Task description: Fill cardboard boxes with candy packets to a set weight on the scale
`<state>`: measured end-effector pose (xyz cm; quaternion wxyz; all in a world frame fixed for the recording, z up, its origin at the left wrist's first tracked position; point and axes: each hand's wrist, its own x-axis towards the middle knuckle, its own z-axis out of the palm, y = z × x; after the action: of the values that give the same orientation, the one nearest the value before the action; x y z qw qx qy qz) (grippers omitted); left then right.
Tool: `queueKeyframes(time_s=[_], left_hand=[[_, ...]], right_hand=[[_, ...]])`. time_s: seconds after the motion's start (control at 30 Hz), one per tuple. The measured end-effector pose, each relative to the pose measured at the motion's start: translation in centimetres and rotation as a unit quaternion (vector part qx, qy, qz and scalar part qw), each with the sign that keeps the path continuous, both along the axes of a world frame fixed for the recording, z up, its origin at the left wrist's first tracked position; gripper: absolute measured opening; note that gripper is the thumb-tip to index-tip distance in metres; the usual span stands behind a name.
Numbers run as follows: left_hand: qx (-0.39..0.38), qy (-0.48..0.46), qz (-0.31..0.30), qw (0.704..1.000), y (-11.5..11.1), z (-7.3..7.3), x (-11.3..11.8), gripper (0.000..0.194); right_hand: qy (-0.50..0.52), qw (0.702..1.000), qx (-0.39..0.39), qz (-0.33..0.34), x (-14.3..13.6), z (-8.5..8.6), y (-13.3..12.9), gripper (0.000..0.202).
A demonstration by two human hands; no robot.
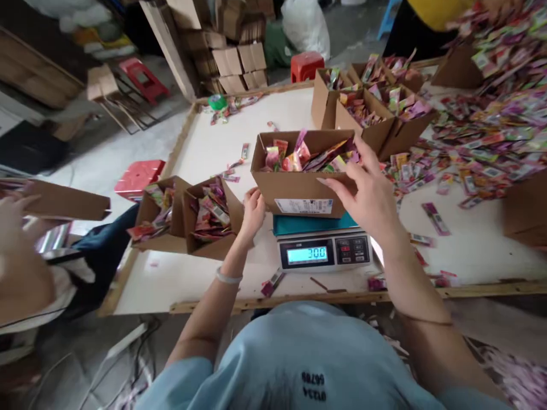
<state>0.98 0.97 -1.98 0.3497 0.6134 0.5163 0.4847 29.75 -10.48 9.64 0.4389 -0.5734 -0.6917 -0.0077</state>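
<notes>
A cardboard box (pixel 294 191) filled with small, brightly coloured wrapped sachets (pixel 299 156) is over the teal platform (pixel 299 224) of a digital scale (pixel 325 250). I cannot tell whether its full weight rests there. The lit display (pixel 306 254) seems to read 300. My right hand (pixel 370 191) grips the box's right end, thumb on the front face and fingers by the rim. At the lower left corner, my left hand (pixel 253 212) has its fingers curled against the box, partly hidden. Two filled boxes (pixel 209 242) stand left of that hand.
Several filled boxes (pixel 363 128) stand behind the scale, beside a large pile of sachets (pixel 504 131). Loose sachets and green tape (pixel 217 102) lie on the white table (pixel 205 139). At left, another person's hand (pixel 15 219) is by a box (pixel 64 199). Red stools (pixel 139 176) stand beyond.
</notes>
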Motion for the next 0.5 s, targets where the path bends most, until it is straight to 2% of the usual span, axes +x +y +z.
queueKeyframes(time_s=[0.1, 0.17, 0.23, 0.33, 0.4, 0.5], left_hand=[[-0.003, -0.036, 0.015, 0.999, -2.5, -2.4, -1.3, 0.058], [-0.026, -0.062, 0.025, 0.997, -3.6, -4.2, -2.2, 0.078], [-0.052, -0.062, 0.047, 0.996, -4.1, -5.9, -3.1, 0.093], [-0.054, -0.038, 0.067, 0.996, -4.1, -7.3, -4.5, 0.102], [-0.045, -0.023, 0.059, 0.997, -4.0, -7.5, -5.4, 0.104], [-0.046, -0.012, 0.048, 0.998, -3.5, -7.5, -7.3, 0.108]], right_hand=[[0.009, 0.999, 0.023, 0.026, 2.3, -0.2, -0.9, 0.056], [0.059, 0.997, 0.039, -0.011, 5.8, -2.1, -1.5, 0.065], [0.123, 0.988, 0.015, -0.090, 9.9, -5.6, -1.9, 0.064], [0.144, 0.961, -0.114, -0.208, 15.4, -11.9, -2.0, 0.067], [0.127, 0.930, -0.215, -0.268, 17.4, -15.5, -2.0, 0.075], [0.102, 0.883, -0.335, -0.313, 17.9, -18.9, -1.6, 0.098]])
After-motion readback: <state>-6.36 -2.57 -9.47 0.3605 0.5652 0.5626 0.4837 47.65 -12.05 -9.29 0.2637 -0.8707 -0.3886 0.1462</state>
